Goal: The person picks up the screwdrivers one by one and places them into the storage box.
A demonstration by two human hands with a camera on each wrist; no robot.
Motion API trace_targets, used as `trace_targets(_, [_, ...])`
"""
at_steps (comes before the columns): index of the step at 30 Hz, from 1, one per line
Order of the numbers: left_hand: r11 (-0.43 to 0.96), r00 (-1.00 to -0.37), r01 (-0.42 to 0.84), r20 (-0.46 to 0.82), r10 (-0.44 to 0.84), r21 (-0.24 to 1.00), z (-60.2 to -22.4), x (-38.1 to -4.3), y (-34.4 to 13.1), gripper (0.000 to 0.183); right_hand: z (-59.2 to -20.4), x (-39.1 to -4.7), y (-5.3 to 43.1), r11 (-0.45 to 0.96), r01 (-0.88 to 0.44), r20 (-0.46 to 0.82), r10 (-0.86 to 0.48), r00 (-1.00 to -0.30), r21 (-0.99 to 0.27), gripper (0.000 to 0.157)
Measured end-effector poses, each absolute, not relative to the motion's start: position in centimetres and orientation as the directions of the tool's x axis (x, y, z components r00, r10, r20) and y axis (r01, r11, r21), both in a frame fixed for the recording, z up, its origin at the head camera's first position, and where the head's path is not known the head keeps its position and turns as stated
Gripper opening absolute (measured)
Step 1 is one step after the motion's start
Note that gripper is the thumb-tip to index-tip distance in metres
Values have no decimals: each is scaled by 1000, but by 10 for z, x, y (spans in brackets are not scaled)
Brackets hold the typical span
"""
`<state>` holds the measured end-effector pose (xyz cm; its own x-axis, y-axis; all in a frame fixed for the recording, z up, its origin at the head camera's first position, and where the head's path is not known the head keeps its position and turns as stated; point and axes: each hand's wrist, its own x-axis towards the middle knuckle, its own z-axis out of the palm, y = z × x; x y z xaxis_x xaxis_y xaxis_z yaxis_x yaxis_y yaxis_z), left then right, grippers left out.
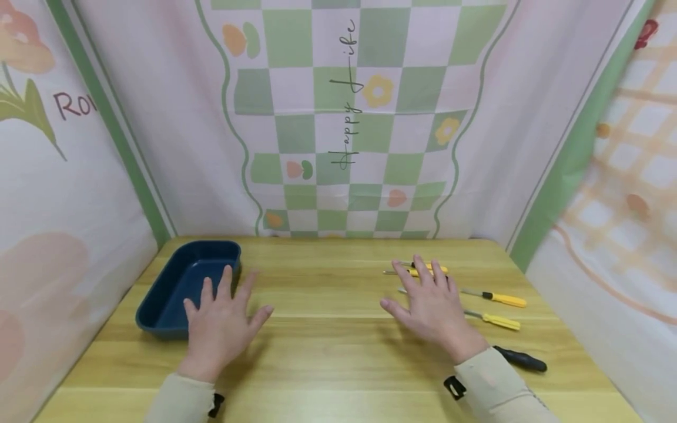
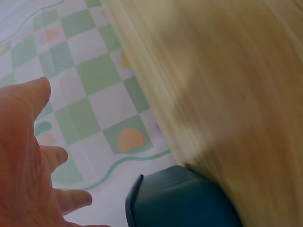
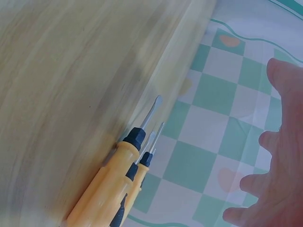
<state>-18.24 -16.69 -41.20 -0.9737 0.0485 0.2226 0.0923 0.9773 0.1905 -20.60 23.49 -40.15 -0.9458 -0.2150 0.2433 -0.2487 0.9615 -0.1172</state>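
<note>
My left hand [image 1: 219, 329] is held over the table with its fingers spread, overlapping the near right side of a dark blue rectangular tray [image 1: 158, 294] in the head view. Its palm shows bare in the left wrist view, with the tray's outer wall [image 2: 184, 198] below. My right hand [image 1: 436, 308], fingers likewise spread, is above several screwdrivers. Around it lie a yellow-and-black screwdriver [image 1: 505, 299], a yellow screwdriver [image 1: 500, 321] and a screwdriver with a black handle [image 1: 520, 359]. More yellow-handled ones lie behind its fingertips, partly hidden. Nothing is in either hand.
The wooden table [image 1: 322, 352] reaches back to a hanging cloth [image 1: 338, 135] with green and white checks. Printed cloths also hang along the left and right sides. Black straps [image 1: 455, 388] are at both sleeve cuffs.
</note>
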Motion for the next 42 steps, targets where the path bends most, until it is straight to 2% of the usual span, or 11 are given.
trace_targets(19, [974,-986,-87,119,-114,209,-412,-174,-190,96,-401,-207,234,960,-256,244,-222,-944,-117,86])
trace_targets(42, [907,-940,-311,49,-338,284,-408,-172,-208,103,-401,-208,236,958,-260,225,-229,-947,-121,89])
